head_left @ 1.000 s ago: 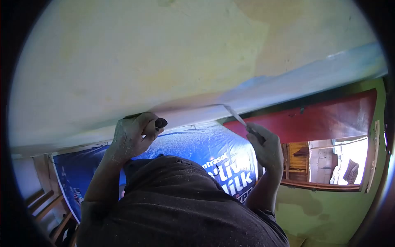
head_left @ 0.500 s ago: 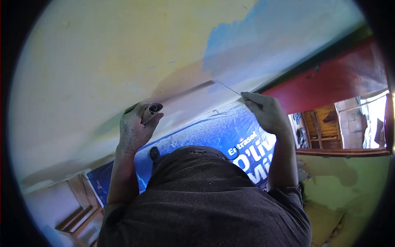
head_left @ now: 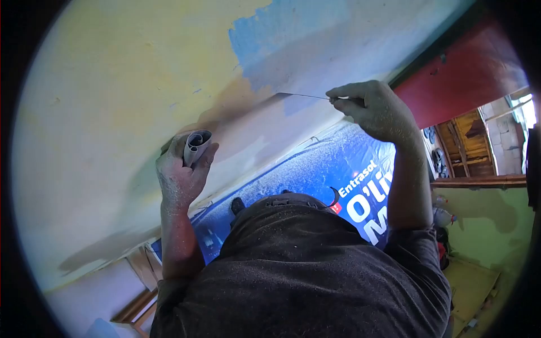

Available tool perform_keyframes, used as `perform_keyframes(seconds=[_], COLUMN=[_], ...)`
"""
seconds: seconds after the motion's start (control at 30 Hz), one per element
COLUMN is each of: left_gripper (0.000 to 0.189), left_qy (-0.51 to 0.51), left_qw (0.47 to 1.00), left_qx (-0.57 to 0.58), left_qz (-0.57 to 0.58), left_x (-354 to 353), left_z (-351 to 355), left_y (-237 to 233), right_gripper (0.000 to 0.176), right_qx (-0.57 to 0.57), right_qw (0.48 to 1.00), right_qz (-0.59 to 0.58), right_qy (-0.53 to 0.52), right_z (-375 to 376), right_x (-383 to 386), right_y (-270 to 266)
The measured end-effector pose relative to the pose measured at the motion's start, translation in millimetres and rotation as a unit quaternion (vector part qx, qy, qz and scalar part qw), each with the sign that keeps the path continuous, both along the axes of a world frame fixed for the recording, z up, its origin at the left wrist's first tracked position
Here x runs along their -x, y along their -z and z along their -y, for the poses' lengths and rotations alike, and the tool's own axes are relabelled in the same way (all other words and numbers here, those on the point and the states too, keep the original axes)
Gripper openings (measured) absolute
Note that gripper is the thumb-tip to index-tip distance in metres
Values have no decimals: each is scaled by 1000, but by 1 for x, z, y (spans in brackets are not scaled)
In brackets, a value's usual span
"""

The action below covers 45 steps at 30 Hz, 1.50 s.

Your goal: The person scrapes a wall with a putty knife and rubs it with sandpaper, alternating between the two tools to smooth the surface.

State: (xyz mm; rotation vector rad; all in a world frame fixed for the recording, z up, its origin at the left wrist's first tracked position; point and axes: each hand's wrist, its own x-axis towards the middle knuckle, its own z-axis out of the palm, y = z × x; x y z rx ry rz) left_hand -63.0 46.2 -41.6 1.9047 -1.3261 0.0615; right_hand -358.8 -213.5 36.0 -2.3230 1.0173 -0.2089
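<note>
Beside the patchy painted wall, the left hand grips a rolled sheet, the right hand pinches a scraper (likely light, springy, best held rearward).

Over my feed, I read the wall as matt and mostly smooth, its paint patchy and nicked in spots, while the thin scraper in the right fingers looks like metal and the roll in the left fingers like dull, stiff paper. The banner looks to me like slick plastic sheeting, grainy with pale powder, and fine specks dot the matt cloth shirt. I see a smooth red panel with a soft sheen above a brown wooden sill.
</note>
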Motion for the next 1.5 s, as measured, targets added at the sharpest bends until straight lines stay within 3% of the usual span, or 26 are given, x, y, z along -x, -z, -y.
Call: perform_keyframes(seconds=[0.23, 0.37, 0.53, 0.67, 0.83, 0.97, 1.1, 1.17, 1.27, 1.4, 1.5], left_gripper=[37, 37, 38, 37, 33, 33, 29, 28, 28, 29, 32], left_qy=[-7, -6, -12, -11, -3, -7, 13, 0, -4, -4, -11], left_qw=[1000, 999, 1000, 999, 1000, 1000, 1000, 1000, 1000, 1000, 999], left_qx=[6, 10, 6, 9, -13, -10, 14, 3, -2, -4, 1], left_qz=[19, 33, 23, 31, 3, 8, 2, 8, 8, 9, 52], left_x=[0, 2, 1, 1, 0, 3, 3, 5, 6, 4, 4], left_z=[4, 4, 3, 4, 3, 5, 6, 6, 7, 6, 8], left_y=[0, 0, 2, 3, -2, -1, 0, -2, -2, -2, 0], right_gripper=[33, 31, 32, 28, 32, 32, 31, 31, 31, 29, 28], right_qx=[-55, -54, -43, -44, -71, -69, -66, -64, -72, -107, -81], right_qw=[994, 998, 994, 998, 993, 995, 988, 995, 996, 982, 995], right_qz=[92, -12, 100, -31, 90, 48, 126, 59, 57, 141, 37], right_qy=[24, -12, -1, -41, 9, 45, 53, 45, 23, 63, 38], right_z=[5, 10, 14, 0, 4, -4, 1, 0, 1, 2, -2], right_x=[28, 0, 21, -18, 8, 5, 24, 15, 6, 32, 3], right_y=[18, 20, 27, 33, 35, 20, 12, 4, 16, 21, 22])
